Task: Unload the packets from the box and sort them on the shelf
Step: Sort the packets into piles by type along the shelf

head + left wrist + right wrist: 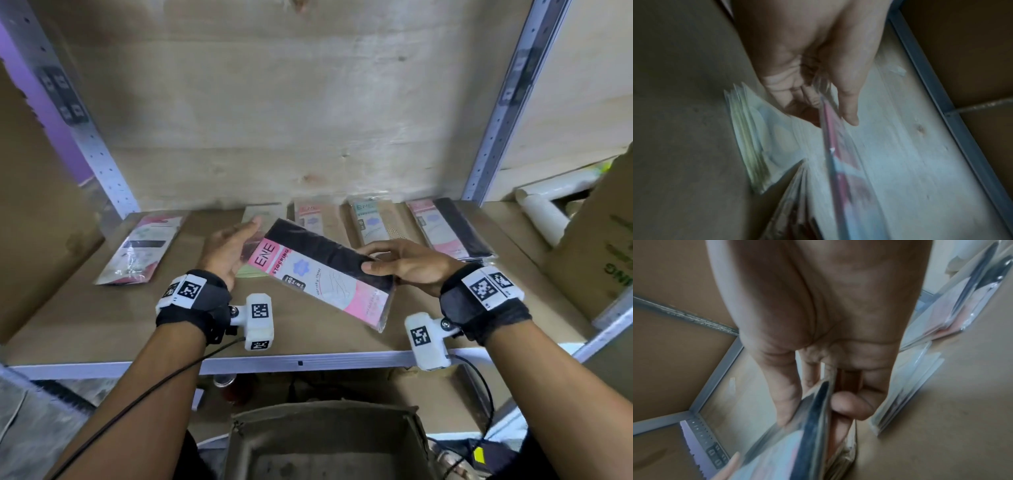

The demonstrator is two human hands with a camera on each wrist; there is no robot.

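Nearest the viewer, one open cardboard box sits below the shelf edge; its inside is dim and nothing can be made out in it. Above it, two forearms wearing black wrist straps reach over the shelf.

The right hand pinches one stocking packet, thumb on top and fingers under its dark edge, holding it tilted just above the shelf board. The packet has a pink and white label and black fabric inside. The left hand lies at the packet's far left corner with fingers straight and loosely together, the palm facing the packet; whether it touches cannot be told.

A pale green packet lies flat under the held one, mostly hidden.

Farther back, five packets rest on the shelf in a rough row: one at the far left, one behind the left hand, then three to the right.
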